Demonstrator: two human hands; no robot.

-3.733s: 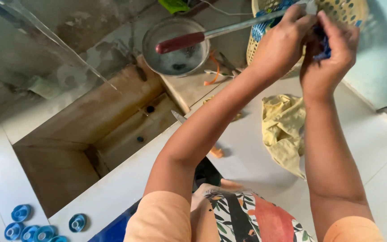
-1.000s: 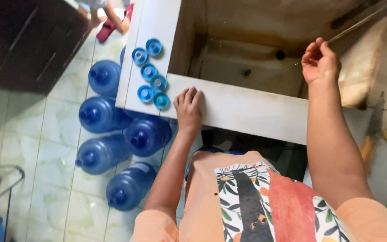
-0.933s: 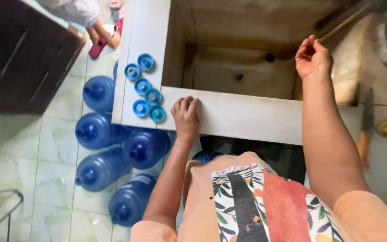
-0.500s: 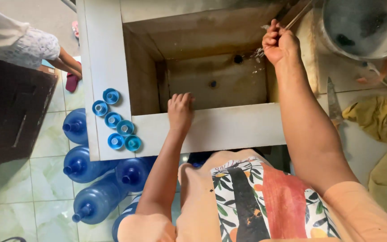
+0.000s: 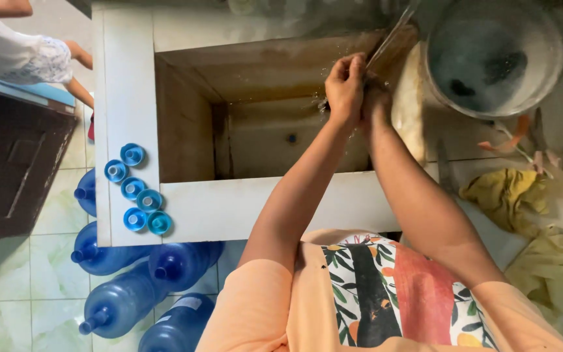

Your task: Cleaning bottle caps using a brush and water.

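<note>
left hand [image 5: 345, 91]: off the sink's front rim now, where it lay flat half a second ago; raised over the basin, fingers curled, pressed against the other hand
right hand [image 5: 378, 104]: mostly covered by the left; fingers can't be told, spread or curled; moved down from the tap to meet the left
water stream [image 5: 391, 36]: thin jet slanting down from top edge onto both hands; splashes around the knuckles
meaning: reads as hand washing under way, both hands now in the flow
sink [image 5: 255, 208]: deep white-rimmed basin, stained walls, directly under the hands
metal pot [image 5: 495, 55]: right of hands, soapy water, dark object inside, unclear what
blue caps [image 5: 137, 190]: cluster on left rim, well apart from hands
blue water jugs [image 5: 125, 287]: on floor below the rim
yellow cloths [image 5: 529, 221]: on counter at right
hidden: tap itself cut off at top; anything held between the palms not visible
</note>
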